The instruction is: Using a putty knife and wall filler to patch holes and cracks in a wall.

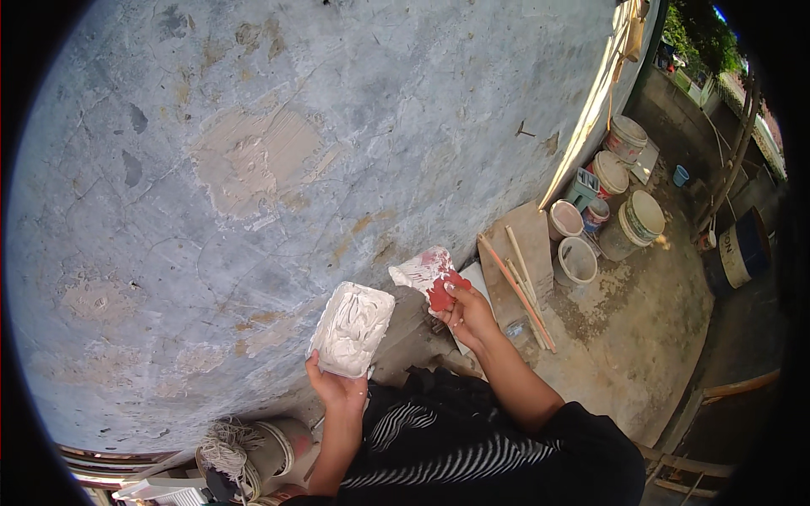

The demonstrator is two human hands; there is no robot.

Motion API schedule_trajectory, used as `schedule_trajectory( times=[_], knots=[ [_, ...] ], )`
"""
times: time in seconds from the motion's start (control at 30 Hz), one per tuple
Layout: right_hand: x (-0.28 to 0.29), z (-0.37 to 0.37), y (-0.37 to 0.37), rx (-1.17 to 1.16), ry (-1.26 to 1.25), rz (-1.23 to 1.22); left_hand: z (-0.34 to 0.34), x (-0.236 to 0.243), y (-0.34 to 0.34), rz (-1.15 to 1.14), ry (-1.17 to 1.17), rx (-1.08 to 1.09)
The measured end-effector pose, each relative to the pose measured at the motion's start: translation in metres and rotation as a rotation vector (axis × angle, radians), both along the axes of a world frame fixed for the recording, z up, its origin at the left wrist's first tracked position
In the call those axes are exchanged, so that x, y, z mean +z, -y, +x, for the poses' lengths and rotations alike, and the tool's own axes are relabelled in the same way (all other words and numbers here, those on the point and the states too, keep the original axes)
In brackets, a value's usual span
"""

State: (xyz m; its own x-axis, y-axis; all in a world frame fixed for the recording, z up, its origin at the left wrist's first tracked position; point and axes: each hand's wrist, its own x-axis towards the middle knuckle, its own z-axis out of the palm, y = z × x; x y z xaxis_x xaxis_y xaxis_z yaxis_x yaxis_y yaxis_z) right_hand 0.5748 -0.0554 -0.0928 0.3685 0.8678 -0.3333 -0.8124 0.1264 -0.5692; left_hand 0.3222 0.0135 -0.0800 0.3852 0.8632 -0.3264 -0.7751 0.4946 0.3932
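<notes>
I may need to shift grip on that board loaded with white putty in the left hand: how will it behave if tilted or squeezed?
The putty board is held by its lower edge in the left hand, so it probably feels top-heavy. The thick, ridged putty looks stiff and should cling briefly. Its smeared edges are likely slippery.

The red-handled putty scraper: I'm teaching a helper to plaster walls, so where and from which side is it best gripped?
Grip the red-handled putty scraper by its red handle, from below, as the right hand does. The broad blade, coated in white putty, points up toward the grey wall, so only the handle end is clean. The left hand holds the white putty board by its lower edge.
</notes>
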Motion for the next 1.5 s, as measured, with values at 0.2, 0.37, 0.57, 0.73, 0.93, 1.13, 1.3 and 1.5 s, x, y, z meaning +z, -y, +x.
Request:
schedule_trajectory(
  times=[0.2,0.37,0.57,0.73,0.93,1.13,1.3,1.5],
  knots=[
    [-0.044,0.002,-0.032,-0.104,-0.173,-0.099,-0.003,-0.002,0.001,-0.028,0.008,0.026],
    [-0.038,-0.004,-0.059,-0.110,-0.157,-0.120,-0.008,-0.008,0.002,-0.017,0.020,0.014],
    [-0.024,-0.001,-0.088,-0.063,-0.072,-0.136,-0.012,-0.012,0.000,-0.003,0.032,0.047],
    [-0.007,0.012,-0.118,0.037,0.061,-0.108,-0.014,-0.013,0.000,-0.009,0.035,0.055],
    [0.021,0.018,-0.125,0.021,0.047,-0.050,-0.015,-0.009,0.002,-0.032,0.025,0.062],
    [0.006,0.022,-0.092,0.016,0.046,-0.086,-0.014,-0.013,0.000,-0.019,0.020,0.053],
    [-0.003,0.021,-0.072,-0.013,0.006,-0.065,-0.001,-0.033,-0.014,-0.009,-0.024,-0.001],
    [-0.042,0.018,-0.057,0.038,-0.012,-0.139,0.009,-0.035,-0.015,-0.011,-0.046,-0.044]
  ],
)
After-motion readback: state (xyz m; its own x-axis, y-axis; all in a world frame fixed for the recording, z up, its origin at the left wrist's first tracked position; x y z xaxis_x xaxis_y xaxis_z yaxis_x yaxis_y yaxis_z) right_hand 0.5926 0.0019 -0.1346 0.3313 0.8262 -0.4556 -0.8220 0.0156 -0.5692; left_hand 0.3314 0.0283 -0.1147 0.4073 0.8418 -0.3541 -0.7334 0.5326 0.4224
